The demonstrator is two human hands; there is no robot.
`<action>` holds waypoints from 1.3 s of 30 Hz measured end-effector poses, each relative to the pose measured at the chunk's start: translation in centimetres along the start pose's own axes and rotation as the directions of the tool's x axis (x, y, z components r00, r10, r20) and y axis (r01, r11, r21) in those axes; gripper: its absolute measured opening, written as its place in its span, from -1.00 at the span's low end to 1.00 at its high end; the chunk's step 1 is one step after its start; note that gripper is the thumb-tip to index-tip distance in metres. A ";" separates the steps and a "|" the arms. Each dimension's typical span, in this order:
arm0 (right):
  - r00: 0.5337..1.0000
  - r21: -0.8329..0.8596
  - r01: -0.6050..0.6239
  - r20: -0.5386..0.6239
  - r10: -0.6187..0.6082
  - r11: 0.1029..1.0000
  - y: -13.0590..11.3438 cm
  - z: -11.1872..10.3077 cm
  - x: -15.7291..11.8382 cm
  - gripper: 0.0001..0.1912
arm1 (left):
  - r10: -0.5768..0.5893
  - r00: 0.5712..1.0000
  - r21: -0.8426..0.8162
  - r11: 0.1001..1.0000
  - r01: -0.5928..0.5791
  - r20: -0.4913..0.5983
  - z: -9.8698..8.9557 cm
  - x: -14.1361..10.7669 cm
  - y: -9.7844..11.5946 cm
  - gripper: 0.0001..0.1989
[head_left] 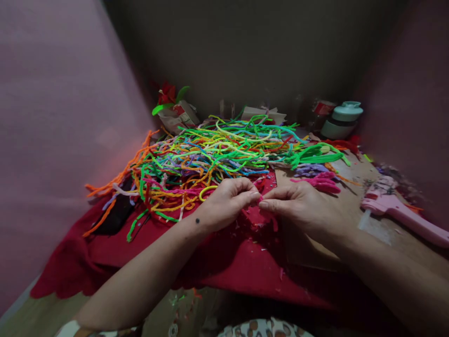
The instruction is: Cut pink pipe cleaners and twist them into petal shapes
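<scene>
My left hand (231, 201) is closed in a pinch above the red cloth (224, 262), at the near edge of a tangled pile of fuzzy coloured stems (217, 154). My right hand (301, 203) pinches too, its fingertips almost meeting the left ones. Between them shows a small pink fuzzy stem (260, 198), partly hidden by the fingers. Just beyond my right hand lies a bunch of bent magenta stems (324, 183). A yellow loop (206, 191) rests beside my left hand.
At the right, a pink glue gun (396, 206) lies on brown board (351, 173). A teal-lidded container (342, 121) stands at the back right, a red flower (167, 93) at the back left. A dark flat object (114, 217) lies left. Walls flank the table.
</scene>
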State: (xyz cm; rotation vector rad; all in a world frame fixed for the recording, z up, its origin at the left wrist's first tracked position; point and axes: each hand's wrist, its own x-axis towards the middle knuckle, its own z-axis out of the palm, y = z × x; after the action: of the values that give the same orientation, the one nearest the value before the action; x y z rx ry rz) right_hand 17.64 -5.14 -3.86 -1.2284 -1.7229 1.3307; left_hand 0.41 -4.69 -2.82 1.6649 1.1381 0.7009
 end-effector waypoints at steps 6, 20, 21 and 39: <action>0.996 0.155 -0.089 0.013 0.089 0.984 0.1 0.0 0.1 -0.77 | 0.096 0.994 0.089 0.992 -0.091 -0.050 0.0 -0.2 0.8 -0.86; 0.996 0.162 -0.083 -0.021 0.087 0.983 -0.2 0.3 -0.1 -0.81 | -0.095 0.991 -0.324 0.938 0.121 0.095 0.1 0.2 -0.6 -0.79; 0.995 0.184 -0.098 -0.017 0.103 0.978 0.0 0.3 0.0 -0.81 | -0.084 0.993 -0.299 0.949 0.104 0.079 0.2 0.3 -0.7 -0.80; 0.987 0.540 -0.147 0.026 0.159 0.829 1.2 0.9 0.8 -0.81 | -0.122 0.993 -0.402 0.908 0.115 0.009 0.9 0.7 -1.1 -0.76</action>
State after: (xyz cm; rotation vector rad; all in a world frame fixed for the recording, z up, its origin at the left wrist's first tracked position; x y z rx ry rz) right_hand 16.90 -4.63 -5.35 -1.0491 -1.1206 1.7404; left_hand 1.02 -4.29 -4.18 1.2333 1.0152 0.8109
